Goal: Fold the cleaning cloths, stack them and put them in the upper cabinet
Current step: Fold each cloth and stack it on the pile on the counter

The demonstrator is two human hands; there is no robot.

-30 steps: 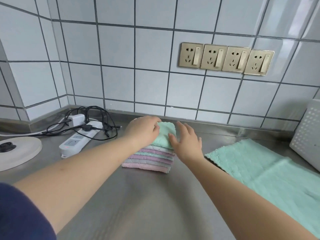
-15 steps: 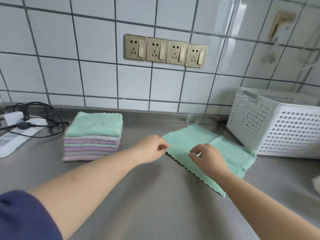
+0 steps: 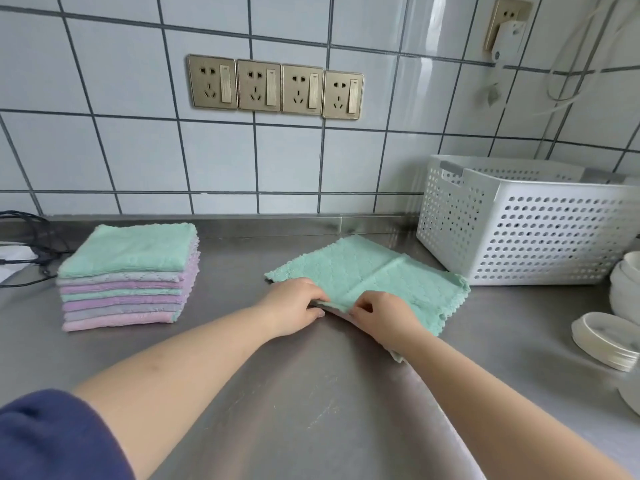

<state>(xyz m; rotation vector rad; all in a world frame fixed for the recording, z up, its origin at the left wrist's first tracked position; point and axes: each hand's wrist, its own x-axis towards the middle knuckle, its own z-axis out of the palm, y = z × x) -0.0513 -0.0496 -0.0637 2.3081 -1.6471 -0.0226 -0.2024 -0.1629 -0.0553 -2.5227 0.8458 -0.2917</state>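
A green cleaning cloth (image 3: pixel 377 275) lies unfolded on the steel counter (image 3: pixel 277 393), right of centre. My left hand (image 3: pixel 294 306) and my right hand (image 3: pixel 384 315) both pinch its near edge, close together, and the edge is lifted slightly off the counter. At the left stands a stack of folded cloths (image 3: pixel 130 275) in green, purple, grey and pink, with a green one on top. No cabinet is in view.
A white perforated basket (image 3: pixel 526 223) stands at the back right, close to the cloth. White bowls and small plates (image 3: pixel 606 337) sit at the right edge. Black cables (image 3: pixel 27 237) lie at the far left. Four wall sockets (image 3: pixel 275 86) are on the tiled wall.
Both hands left the folded stack and moved right to the flat green cloth. They now pinch its near edge and have begun lifting it.
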